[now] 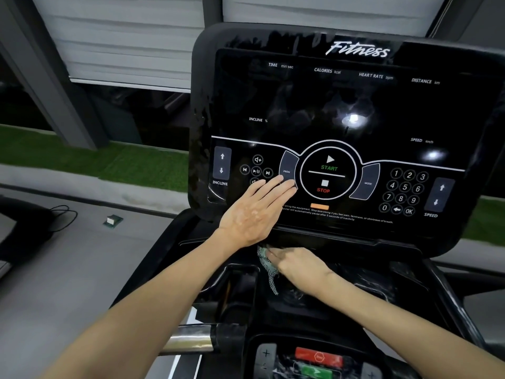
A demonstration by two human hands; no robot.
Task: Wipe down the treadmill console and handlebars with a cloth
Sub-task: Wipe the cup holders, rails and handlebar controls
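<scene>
In the head view, the work looks to be somewhere in its middle. The cloth [265, 265], a small teal-and-white checked rag, is bunched on the dark ledge just below the near edge of the console [341, 105], left of centre, with one end hanging down toward the cup recess. The right hand [297, 266] lies on it, fingers curled over the fabric and holding it against the ledge. The left hand [254, 212] rests flat on the console's lower left, fingers straight and released, their tips touching the PROG key. The glossy black panel shows streaks along its far and left borders, possibly wipe marks, so the screen may already be done. The chrome handlebar [188, 340] at near left is untouched now and probably still to do.
</scene>
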